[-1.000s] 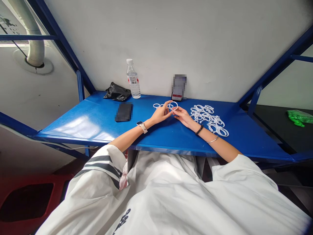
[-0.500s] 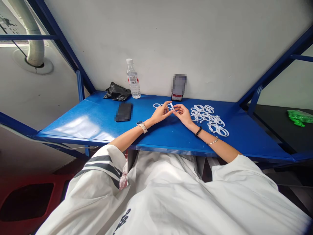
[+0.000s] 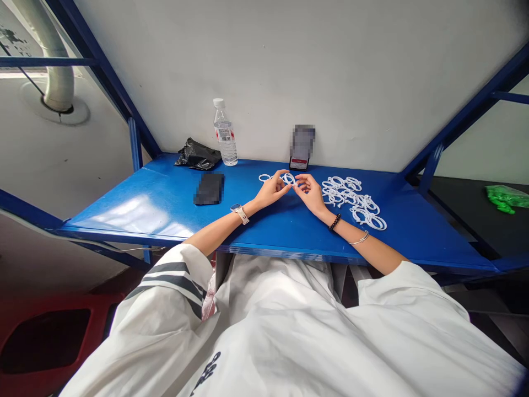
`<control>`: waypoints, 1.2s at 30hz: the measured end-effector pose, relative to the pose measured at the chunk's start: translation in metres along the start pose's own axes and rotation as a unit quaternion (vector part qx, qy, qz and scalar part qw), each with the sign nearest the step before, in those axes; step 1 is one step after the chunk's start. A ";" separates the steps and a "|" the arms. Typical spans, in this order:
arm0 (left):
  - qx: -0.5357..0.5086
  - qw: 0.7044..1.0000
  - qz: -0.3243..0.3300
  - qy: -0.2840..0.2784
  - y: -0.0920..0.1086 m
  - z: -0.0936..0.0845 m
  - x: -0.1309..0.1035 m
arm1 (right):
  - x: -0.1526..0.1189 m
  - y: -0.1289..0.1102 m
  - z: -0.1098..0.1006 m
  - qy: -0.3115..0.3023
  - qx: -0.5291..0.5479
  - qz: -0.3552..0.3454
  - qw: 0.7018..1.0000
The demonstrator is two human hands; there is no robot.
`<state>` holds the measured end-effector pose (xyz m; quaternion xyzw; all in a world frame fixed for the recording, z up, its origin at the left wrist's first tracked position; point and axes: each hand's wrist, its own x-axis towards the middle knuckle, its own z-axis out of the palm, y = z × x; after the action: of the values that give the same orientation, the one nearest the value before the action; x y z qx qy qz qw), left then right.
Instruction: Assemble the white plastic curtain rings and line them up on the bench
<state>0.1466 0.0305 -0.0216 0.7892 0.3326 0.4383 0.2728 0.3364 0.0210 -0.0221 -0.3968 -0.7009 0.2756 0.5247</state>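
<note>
A small white ring-shaped coil (image 3: 289,178), perhaps a bundled cord, is held up between both hands above the blue table. My left hand (image 3: 271,190), with a watch at the wrist, pinches the coil's left side between thumb and fingers. From the right, the thumb and fingertips of my right hand (image 3: 309,193) grip its other edge. Just beyond my left hand another white ring (image 3: 264,178) lies on the table, partly hidden by the fingers. Right of my right hand spreads a pile of similar white coils (image 3: 351,196).
On the blue table (image 3: 256,231) lie a dark flat item (image 3: 209,189) and a crumpled black plastic bag (image 3: 198,154). A water bottle (image 3: 225,135) stands at the back left. A phone (image 3: 302,149) leans on the wall. Blue frame bars (image 3: 432,165) slope at both sides.
The coil between my hands has turned, so its round loop now faces me more. Both hands stay in nearly the same place.
</note>
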 end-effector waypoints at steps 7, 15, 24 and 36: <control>-0.025 1.000 0.002 -0.004 -0.002 0.001 0.000 | 0.001 0.005 -0.001 0.006 -0.002 0.018 1.000; -0.029 1.000 -0.002 -0.003 0.000 0.000 0.001 | 0.001 0.004 -0.003 0.013 -0.008 0.025 1.000; -0.052 0.998 -0.033 0.006 0.003 -0.002 0.000 | 0.001 0.002 -0.002 0.039 0.003 0.008 0.999; -0.073 0.997 -0.029 0.007 -0.001 -0.001 0.001 | 0.006 0.010 -0.002 0.072 0.045 0.022 0.996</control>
<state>0.1458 0.0324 -0.0212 0.7539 0.3242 0.4593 0.3399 0.3406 0.0313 -0.0265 -0.4068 -0.6398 0.2886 0.5847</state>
